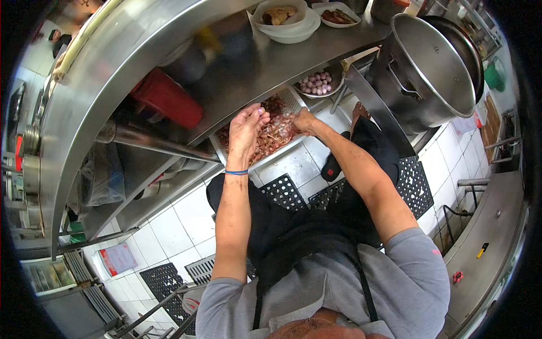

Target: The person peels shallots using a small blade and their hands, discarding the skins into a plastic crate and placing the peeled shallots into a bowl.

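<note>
My left hand (247, 125), with a blue band on its wrist, is raised over the near-left part of a white perforated tray (292, 101). Its fingers are pinched on a small pale yellowish piece (263, 112), whose kind I cannot make out. Reddish-brown skins and small bulbs (276, 135), which look like shallots, fill the tray. At the tray's right side, my right hand (305, 122) is closed with its fingers down by the pile; what they hold, if anything, is hidden. Beyond the tray, a metal bowl (337, 88) holds several smooth pinkish-purple peeled bulbs (317, 83).
A steel counter (293, 59) overhangs the tray, with white bowls (291, 31) of food on top. A large steel pot (420, 79) stands at right. Under the counter is a red container (172, 101). Black perforated mats (415, 186) lie on the white tiles.
</note>
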The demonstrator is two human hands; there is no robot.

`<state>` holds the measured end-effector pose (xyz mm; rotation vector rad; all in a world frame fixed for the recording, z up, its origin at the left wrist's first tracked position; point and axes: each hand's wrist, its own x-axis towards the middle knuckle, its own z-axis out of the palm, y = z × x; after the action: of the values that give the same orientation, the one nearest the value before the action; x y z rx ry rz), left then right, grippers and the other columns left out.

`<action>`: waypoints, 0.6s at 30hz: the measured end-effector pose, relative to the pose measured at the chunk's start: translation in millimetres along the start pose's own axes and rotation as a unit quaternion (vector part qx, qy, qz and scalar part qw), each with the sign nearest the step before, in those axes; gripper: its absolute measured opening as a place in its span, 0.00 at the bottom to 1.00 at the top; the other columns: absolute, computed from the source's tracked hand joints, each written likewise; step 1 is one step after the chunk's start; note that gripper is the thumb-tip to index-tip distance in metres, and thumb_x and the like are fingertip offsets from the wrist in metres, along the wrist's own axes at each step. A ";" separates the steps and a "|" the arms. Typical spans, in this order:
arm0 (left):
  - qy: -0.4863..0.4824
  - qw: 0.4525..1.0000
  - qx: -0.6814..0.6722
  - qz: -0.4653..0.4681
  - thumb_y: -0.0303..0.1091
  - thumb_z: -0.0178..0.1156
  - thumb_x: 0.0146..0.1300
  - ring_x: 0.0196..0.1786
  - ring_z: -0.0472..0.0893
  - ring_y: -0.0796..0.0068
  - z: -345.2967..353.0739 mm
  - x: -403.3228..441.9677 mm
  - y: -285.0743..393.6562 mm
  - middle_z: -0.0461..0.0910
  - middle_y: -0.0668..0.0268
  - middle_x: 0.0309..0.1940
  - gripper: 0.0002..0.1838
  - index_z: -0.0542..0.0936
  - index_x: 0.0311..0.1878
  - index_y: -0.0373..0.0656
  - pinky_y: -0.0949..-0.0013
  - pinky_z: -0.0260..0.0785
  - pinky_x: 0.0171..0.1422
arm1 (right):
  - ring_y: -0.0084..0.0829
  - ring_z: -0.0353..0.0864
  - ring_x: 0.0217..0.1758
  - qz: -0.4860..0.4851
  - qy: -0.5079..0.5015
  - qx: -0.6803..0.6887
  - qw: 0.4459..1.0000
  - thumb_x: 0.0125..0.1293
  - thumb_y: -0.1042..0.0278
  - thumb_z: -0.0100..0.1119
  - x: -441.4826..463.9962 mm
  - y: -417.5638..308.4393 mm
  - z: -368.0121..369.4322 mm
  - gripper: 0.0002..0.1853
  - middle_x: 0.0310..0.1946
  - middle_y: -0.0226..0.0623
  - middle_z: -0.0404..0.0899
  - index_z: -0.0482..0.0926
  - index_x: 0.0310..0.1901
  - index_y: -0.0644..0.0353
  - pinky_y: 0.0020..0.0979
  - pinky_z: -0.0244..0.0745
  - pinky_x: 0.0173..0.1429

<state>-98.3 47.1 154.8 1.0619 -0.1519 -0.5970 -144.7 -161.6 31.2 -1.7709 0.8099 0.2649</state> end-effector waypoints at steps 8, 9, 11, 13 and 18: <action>-0.012 0.999 -0.029 -0.033 0.28 0.54 0.70 0.45 0.81 0.68 -1.1 -1.7 3.0 0.80 0.58 0.44 0.15 0.74 0.56 0.30 0.66 0.77 0.51 | 0.28 0.76 0.28 -0.117 -0.003 -0.066 0.991 0.66 0.69 0.50 2.3 0.8 2.4 0.10 0.29 0.41 0.79 0.79 0.39 0.66 0.33 0.70 0.25; -0.013 0.998 -0.037 -0.040 0.28 0.54 0.70 0.45 0.81 0.68 -1.3 -2.0 3.4 0.80 0.58 0.45 0.15 0.74 0.56 0.31 0.67 0.77 0.50 | 0.27 0.76 0.29 -0.172 0.013 -0.073 0.982 0.66 0.68 0.51 16.4 10.6 7.9 0.10 0.28 0.41 0.79 0.79 0.39 0.66 0.31 0.70 0.27; 0.003 0.998 -0.050 -0.050 0.27 0.54 0.70 0.44 0.81 0.69 -1.6 -1.9 4.9 0.81 0.58 0.45 0.14 0.74 0.56 0.31 0.67 0.77 0.50 | 0.25 0.75 0.29 -0.163 0.005 0.016 0.986 0.68 0.68 0.52 -18.0 -26.1 4.2 0.09 0.27 0.38 0.78 0.77 0.40 0.65 0.29 0.69 0.26; 0.011 0.996 -0.069 -0.056 0.27 0.54 0.70 0.44 0.81 0.69 -2.1 -1.4 5.2 0.81 0.58 0.46 0.14 0.74 0.56 0.31 0.67 0.77 0.50 | 0.23 0.73 0.28 -0.160 -0.016 0.098 0.982 0.69 0.67 0.53 -66.1 -68.5 -5.1 0.09 0.27 0.36 0.77 0.76 0.41 0.64 0.26 0.68 0.26; 0.010 0.993 -0.103 -0.051 0.26 0.54 0.70 0.45 0.80 0.69 2.7 1.6 1.1 0.81 0.59 0.45 0.12 0.75 0.53 0.31 0.67 0.77 0.52 | 0.19 0.73 0.27 -0.259 -0.036 0.186 0.947 0.69 0.67 0.56 -103.8 -89.6 -5.5 0.09 0.25 0.30 0.77 0.76 0.45 0.63 0.25 0.68 0.28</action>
<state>-97.6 44.6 156.8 0.8789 -0.0183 -0.6797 -165.4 -112.8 157.8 -1.5369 0.2924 -0.1647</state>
